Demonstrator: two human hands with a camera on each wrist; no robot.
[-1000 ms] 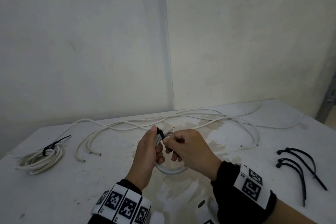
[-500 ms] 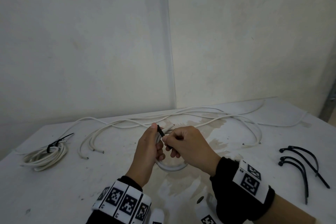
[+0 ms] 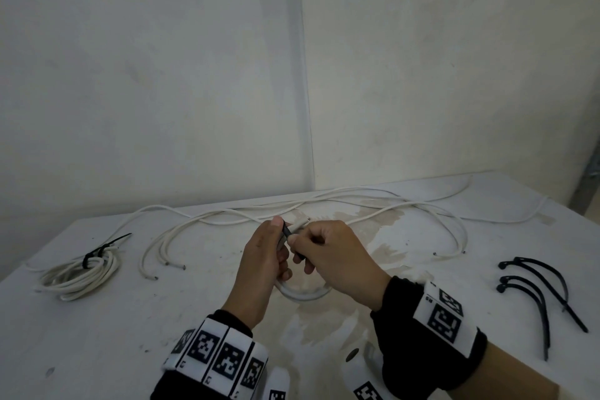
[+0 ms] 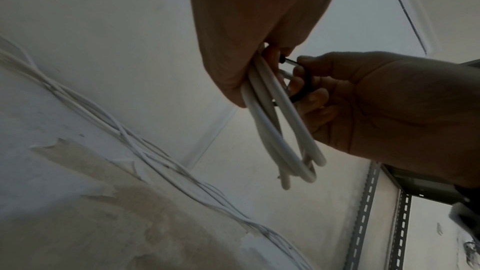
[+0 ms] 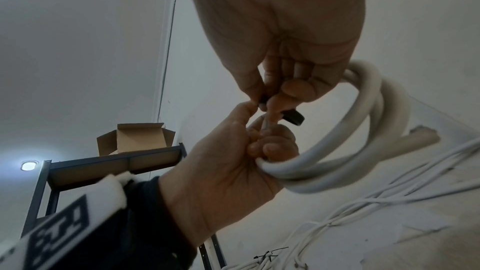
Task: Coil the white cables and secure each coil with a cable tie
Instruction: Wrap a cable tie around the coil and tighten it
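Overhead, the head view takes in a white table (image 3: 97, 328) pushed into the corner of two plain, scuffed white walls (image 3: 146, 75), its top worn through to brownish patches (image 3: 383, 250) near the middle. Above that worn area the left hand (image 3: 263, 269) grips a small coil of white cable (image 3: 302, 294), fingers curled round the gathered loops, while the right hand (image 3: 337, 263) pinches a black cable tie (image 3: 286, 230) at the top of the coil. Loose white cables (image 3: 324, 204) trail across the far side of the table, several cut ends lying on the left half. At the left edge lies a finished coil (image 3: 81, 276) bound with a black tie. Spare black cable ties (image 3: 539, 289) lie together near the right edge, well apart from the hands. From the right wrist view a dark metal shelving rack (image 5: 103, 163) carries an open cardboard box (image 5: 135, 139), with a round ceiling light (image 5: 28, 165) glowing beside it.
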